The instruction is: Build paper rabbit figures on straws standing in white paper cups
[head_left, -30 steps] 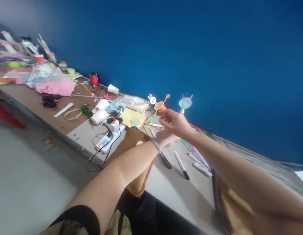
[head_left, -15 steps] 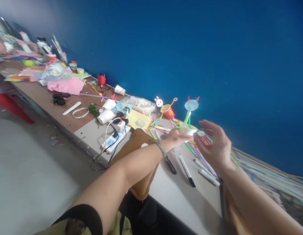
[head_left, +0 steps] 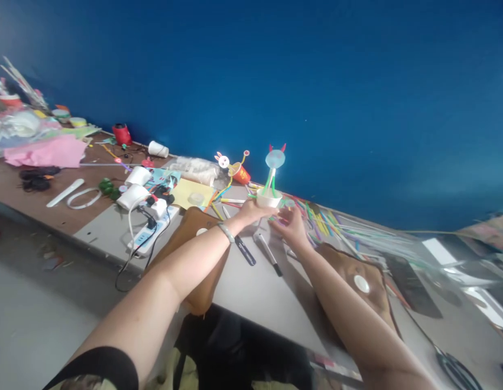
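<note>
My left hand [head_left: 251,212] is closed around the base of a white paper cup [head_left: 269,199]. Green pipe cleaners [head_left: 273,184] and a white stem rise from the cup, topped by a pale blue disc [head_left: 275,158] with two red horns. Just right of the cup is my right hand [head_left: 291,225], its fingers curled towards the thumb. A small translucent disc [head_left: 289,204] shows at its fingertips; blur hides what exactly is pinched. Below the hands lie a dark marker [head_left: 245,251] and a white marker with a black cap [head_left: 269,254].
A brown pouch [head_left: 198,227] lies under my left forearm, beside a power strip [head_left: 154,232]. Behind stand an orange cup [head_left: 240,173] with a rabbit face [head_left: 223,161] and fallen white cups [head_left: 133,196]. Many pipe cleaners [head_left: 340,227] spread rightward. Another brown pouch [head_left: 348,273] and a dark phone-like slab [head_left: 411,284] lie right.
My view has swung right, so the table's contents appear further left. My right hand has come closer to the cup, and its spread fingers have curled in. The left hand still holds the cup.
</note>
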Tool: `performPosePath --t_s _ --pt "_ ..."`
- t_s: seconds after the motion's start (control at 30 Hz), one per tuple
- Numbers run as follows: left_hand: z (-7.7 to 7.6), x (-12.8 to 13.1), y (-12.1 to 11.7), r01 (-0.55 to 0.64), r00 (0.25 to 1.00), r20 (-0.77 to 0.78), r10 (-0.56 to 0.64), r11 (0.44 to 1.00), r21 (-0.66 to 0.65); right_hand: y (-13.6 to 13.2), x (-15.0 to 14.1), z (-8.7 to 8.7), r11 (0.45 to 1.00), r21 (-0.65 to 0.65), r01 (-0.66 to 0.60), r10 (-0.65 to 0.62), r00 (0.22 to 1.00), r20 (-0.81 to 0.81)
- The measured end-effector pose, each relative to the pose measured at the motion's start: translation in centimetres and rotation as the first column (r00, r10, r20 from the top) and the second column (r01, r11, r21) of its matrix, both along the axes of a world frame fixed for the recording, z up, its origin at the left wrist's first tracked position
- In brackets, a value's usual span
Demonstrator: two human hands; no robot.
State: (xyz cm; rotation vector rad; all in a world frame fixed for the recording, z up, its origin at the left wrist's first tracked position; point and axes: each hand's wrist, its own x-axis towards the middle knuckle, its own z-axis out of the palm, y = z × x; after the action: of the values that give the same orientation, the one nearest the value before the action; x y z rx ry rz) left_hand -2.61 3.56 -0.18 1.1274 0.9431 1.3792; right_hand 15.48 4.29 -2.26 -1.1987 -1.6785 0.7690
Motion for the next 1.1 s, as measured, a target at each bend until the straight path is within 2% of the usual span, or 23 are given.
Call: performPosePath --t_s 0.17,0.33,0.43,0.53,0.63,0.7,0.8,0.9,0.97,1.0,1.1 --pt "0.4 -0.2 -0.7 0.129 0.970 -0.207 -0.127 0.992 -0.002 -0.9 -1.4 0.2 0.989 0.009 -0.149 0.149 0.985 -0.081" --pt "0.3 -0.1 -1.1 0.189 0.935 -0.308 -0.176 0.982 0.010 -2.0 -0.9 1.0 0.973 -0.029 -0.227 0.220 0.961 -0.165" --pt "0.0 0.1 -1.1 0.209 0.957 -0.214 -0.196 0.977 0.035 -2.2 -0.4 1.0 0.979 -0.043 -0.200 0.183 0.951 -0.250" --pt "0.5 0.0 -0.9 0.106 0.994 0.011 -0.107 0.992 0.072 -1.7 0.1 0.7 0.996 -0.021 -0.088 0.075 0.938 -0.339" --pt "2.5 -0.5 -0.6 -0.067 0.989 0.139 0.057 0.996 0.066 -0.9 0.3 0.2 1.000 -0.006 0.021 -0.021 0.899 -0.438" --pt "4.9 -0.9 -0.4 -0.154 0.981 0.124 0.150 0.988 0.023 -0.5 0.3 -0.1 0.999 -0.018 0.047 -0.049 0.878 -0.476" --pt "9.0 -1.8 -0.3 -0.250 0.968 -0.039 0.249 0.968 -0.028 -0.3 0.3 -0.4 0.998 -0.030 0.054 -0.062 0.873 -0.484" --pt "12.9 -3.1 -0.7 -0.231 0.938 -0.260 0.227 0.973 0.016 -0.4 0.4 -0.4 0.997 -0.024 0.079 -0.081 0.882 -0.465" --pt "15.0 -4.5 -1.4 -0.171 0.860 -0.481 0.170 0.984 0.043 -0.3 0.4 -0.5 0.996 -0.015 0.083 -0.081 0.889 -0.451" --pt "15.9 -5.2 -1.8 -0.148 0.782 -0.604 0.153 0.987 0.059 -0.3 0.4 -0.5 0.997 -0.013 0.082 -0.079 0.889 -0.450" --pt "17.8 -8.0 -3.7 -0.120 0.417 -0.902 0.109 0.991 0.064 0.0 0.5 -0.8 0.996 -0.009 0.085 -0.080 0.880 -0.468"
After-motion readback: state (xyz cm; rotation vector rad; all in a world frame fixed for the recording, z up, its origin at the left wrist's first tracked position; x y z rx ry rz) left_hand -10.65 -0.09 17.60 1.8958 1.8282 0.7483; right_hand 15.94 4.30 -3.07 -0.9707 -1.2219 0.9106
